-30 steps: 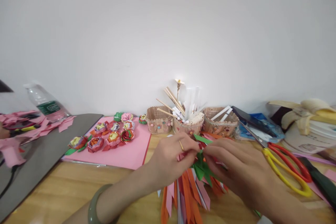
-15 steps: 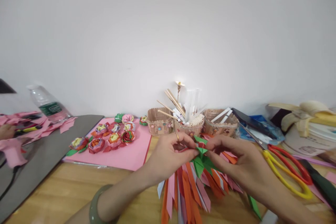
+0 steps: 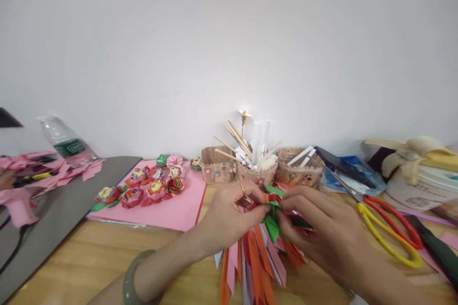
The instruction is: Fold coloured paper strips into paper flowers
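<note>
Between my two hands, above a heap of paper strips, is a folded green paper piece (image 3: 272,228) with some red paper by it. My left hand (image 3: 231,212), a ring on one finger and a bangle on the wrist, pinches it from the left with thumb and fingers closed. From the right, my right hand (image 3: 317,221) pinches the same green paper, its fingers bent over it and covering part of it. Orange, pink and pale paper strips (image 3: 255,267) fan out on the table below both hands.
Folded paper flowers (image 3: 156,189) lie on a pink sheet (image 3: 186,209) to the left. Decorated baskets (image 3: 219,171) with sticks and tubes stand by the wall. Scissors (image 3: 390,233) and a banana peel (image 3: 411,155) are at right. A bottle (image 3: 69,145), glue gun (image 3: 17,207) and another person's hand (image 3: 6,178) are far left.
My right hand has turned inward and its fingers have curled further over the green paper, hiding its right side. My left hand stays nearly still, keeping its pinch.
</note>
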`<state>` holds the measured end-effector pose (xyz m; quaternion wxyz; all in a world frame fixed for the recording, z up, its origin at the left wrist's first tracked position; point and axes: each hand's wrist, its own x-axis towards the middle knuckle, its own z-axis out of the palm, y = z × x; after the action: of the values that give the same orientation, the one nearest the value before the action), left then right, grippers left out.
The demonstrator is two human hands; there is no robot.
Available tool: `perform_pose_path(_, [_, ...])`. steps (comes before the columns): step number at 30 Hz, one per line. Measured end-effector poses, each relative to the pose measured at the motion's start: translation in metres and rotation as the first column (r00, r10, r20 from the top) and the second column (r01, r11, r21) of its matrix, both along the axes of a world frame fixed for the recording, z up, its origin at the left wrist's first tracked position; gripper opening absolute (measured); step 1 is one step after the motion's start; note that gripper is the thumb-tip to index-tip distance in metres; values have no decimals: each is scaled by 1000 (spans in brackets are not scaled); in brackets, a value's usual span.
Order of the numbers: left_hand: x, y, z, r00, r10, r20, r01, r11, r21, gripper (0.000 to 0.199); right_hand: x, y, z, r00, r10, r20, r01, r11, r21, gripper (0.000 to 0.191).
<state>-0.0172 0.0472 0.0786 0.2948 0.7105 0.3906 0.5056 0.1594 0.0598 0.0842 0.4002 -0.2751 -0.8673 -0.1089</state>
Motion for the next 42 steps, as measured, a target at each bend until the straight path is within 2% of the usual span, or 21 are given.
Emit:
perform_pose_path(2, [-1, 0, -3, 991, 59, -124, -19, 952, 304, 10, 0, -1, -2, 1000, -21, 16, 19, 997, 74, 16])
perform_pose_path(4, [-1, 2, -8, 954, 170, -246, 5, 814, 581, 14, 1, -2, -3, 999, -18, 27, 16, 997, 81, 18])
perform_pose_path(6, [-2, 3, -11, 910, 260, -322, 51, 702, 710, 18, 0, -2, -3, 999, -13, 33, 11, 998, 62, 20])
perform_pose_path(7, [-2, 3, -11, 905, 265, -332, 62, 689, 722, 19, 0, -2, -3, 999, -14, 33, 12, 998, 54, 20])
perform_pose_path(8, [-2, 3, -11, 918, 231, -321, 64, 713, 698, 17, 0, -2, -3, 999, -14, 30, 13, 998, 54, 20])
perform_pose_path(10, [-4, 2, -7, 973, 87, -213, 39, 850, 526, 9, 0, -1, -3, 1000, -21, 17, 20, 997, 77, 19])
perform_pose_path(11, [-4, 1, -4, 993, 13, -117, 31, 932, 362, 6, 0, -1, -3, 1000, -23, 11, 22, 995, 97, 18])
perform_pose_path(12, [-5, 1, -1, 999, -34, -2, 34, 985, 170, 9, 0, -1, -3, 1000, -21, 9, 20, 993, 120, 16])
perform_pose_path(13, [-5, 0, 1, 993, -49, 108, 50, 999, -10, 13, 0, 0, -3, 1000, -19, 9, 17, 989, 146, 15])
perform_pose_path(14, [-5, 0, 3, 981, -45, 191, 76, 985, -155, 17, 0, 0, -3, 1000, -18, 11, 16, 985, 170, 14])
perform_pose_path(16, [-5, 1, 5, 962, -49, 268, 132, 944, -302, 20, 1, 1, -3, 1000, -19, 13, 16, 977, 215, 13])
perform_pose_path(18, [-4, 4, 4, 963, -69, 262, 149, 942, -301, 15, 2, 2, -4, 1000, -21, 12, 18, 972, 235, 12])
perform_pose_path(21, [-3, 7, 1, 969, -65, 239, 107, 980, -169, 3, 2, 4, -3, 999, -17, 30, 10, 974, 225, 8])
perform_pose_path(24, [-4, 8, -2, 980, -41, 195, 55, 996, -67, 4, 2, 3, 0, 1000, -23, -11, 25, 986, 167, 11])
perform_pose_path(26, [-5, 7, -4, 995, 9, 102, -12, 1000, 24, 8, 0, 0, 4, 995, -20, -103, 27, 998, 64, 9])
perform_pose_path(28, [-6, 6, -6, 997, 77, -2, -75, 980, 184, 11, -2, -5, 9, 986, -22, -168, -3, 990, -144, 12])
perform_pose_path(30, [-6, 5, -7, 989, 124, -75, -93, 938, 333, 12, -4, -9, 14, 986, -24, -163, -47, 906, -420, 25])
perform_pose_path(33, [-4, 5, -9, 984, 131, -118, -67, 896, 439, 15, -6, -11, 18, 985, 3, -172, -125, 701, -702, 35])
perform_pose_path(35, [-3, 4, -9, 987, 110, -115, -49, 896, 441, 16, -6, -9, 18, 974, 24, -224, -196, 581, -790, 36])
perform_pose_path(38, [-3, 4, -7, 994, 57, -97, -14, 915, 403, 17, -5, -5, 15, 951, 36, -308, -291, 449, -845, 36])
perform_pose_path(42, [-4, 5, -4, 1000, 19, -15, -15, 974, 225, 15, -1, 3, 11, 932, 41, -360, -349, 368, -862, 35])
